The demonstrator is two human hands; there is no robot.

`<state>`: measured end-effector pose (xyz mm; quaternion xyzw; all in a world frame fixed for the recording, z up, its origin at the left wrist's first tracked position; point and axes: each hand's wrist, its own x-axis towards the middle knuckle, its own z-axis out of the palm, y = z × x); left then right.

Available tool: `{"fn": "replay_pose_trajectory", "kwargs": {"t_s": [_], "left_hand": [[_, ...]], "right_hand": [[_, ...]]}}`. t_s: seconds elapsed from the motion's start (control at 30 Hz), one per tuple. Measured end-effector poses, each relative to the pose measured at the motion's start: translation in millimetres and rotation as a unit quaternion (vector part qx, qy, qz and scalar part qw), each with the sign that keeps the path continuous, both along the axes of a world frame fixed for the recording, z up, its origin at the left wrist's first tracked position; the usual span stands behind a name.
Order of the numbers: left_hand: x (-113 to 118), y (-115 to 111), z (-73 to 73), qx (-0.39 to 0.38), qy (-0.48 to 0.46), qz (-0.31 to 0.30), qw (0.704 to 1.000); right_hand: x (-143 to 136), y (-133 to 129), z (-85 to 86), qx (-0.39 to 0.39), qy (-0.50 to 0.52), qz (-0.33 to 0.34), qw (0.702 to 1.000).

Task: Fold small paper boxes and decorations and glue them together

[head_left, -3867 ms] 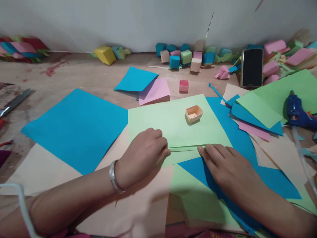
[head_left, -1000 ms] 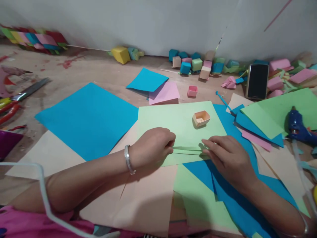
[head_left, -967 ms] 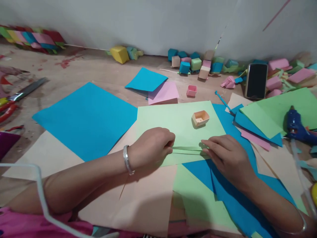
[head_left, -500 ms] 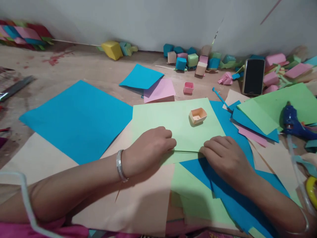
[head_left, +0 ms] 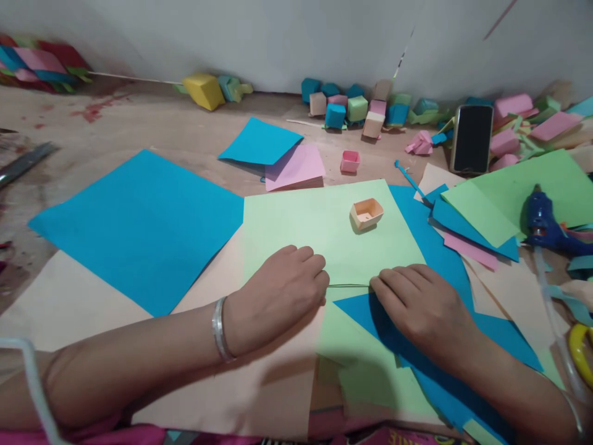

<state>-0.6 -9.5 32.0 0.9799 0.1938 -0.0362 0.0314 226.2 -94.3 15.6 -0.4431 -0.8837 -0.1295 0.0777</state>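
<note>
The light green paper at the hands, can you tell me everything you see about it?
The light green paper is plain, with straight sides, and looks like thin card or paper. It lies almost flat, its right side over a blue sheet. Its near edge shows as a thin double line, maybe a fold. The left hand and right hand touch it there, hiding parts of it. A small open peach box sits on its right half.
</note>
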Motion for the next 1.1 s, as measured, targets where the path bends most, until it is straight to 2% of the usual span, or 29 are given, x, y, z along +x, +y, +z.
{"fn": "replay_pose_trajectory", "kwargs": {"t_s": [0.2, 0.33, 0.47, 0.7, 0.93, 1.1], "left_hand": [[7, -1, -10.9, 0.069, -0.049, 0.012, 0.996], [4, -3, -10.0, 0.079, -0.092, 0.018, 0.993], [2, -6, -7.0, 0.097, -0.128, 0.058, 0.985], [2, -5, -4.3, 0.051, -0.143, 0.064, 0.986], [-1, -4, 2.8, 0.062, -0.171, 0.064, 0.981], [-1, 0, 2.8, 0.034, -0.184, 0.078, 0.979]], "right_hand": [[3, 6, -10.8, 0.005, 0.053, -0.035, 0.998], [4, 4, -13.3, 0.013, 0.094, -0.035, 0.995], [-3, 1, -13.7, 0.01, 0.098, -0.028, 0.995], [-3, 2, -11.6, -0.005, 0.071, -0.023, 0.997], [13, 4, -10.7, 0.049, 0.099, -0.049, 0.993], [18, 3, -8.9, 0.044, 0.081, -0.054, 0.994]]}}
